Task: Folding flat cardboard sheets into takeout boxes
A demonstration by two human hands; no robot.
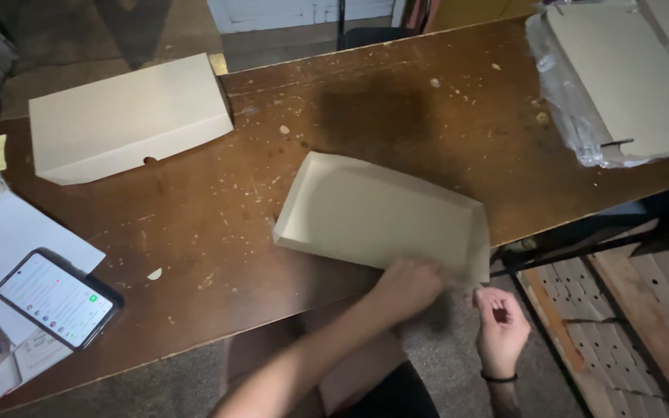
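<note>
A worn brown table (195, 232) fills the view. At its far right lies a stack of flat cardboard sheets (629, 77) in clear plastic wrap. A closed cream box (129, 116) sits far left. A half-folded cream box (381, 213) lies at the near edge, open side up. A lit phone (56, 298) rests on white paper (9, 232). The left hand (410, 282) is closed on the folded box's near edge. The right hand (501, 325), loosely curled, hovers just beside its corner, holding nothing.

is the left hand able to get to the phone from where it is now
Probably yes. The left hand rests on the half-folded box, and the phone lies face up on white paper, with only bare tabletop between them. It looks like a long sideways stretch, though.
</note>
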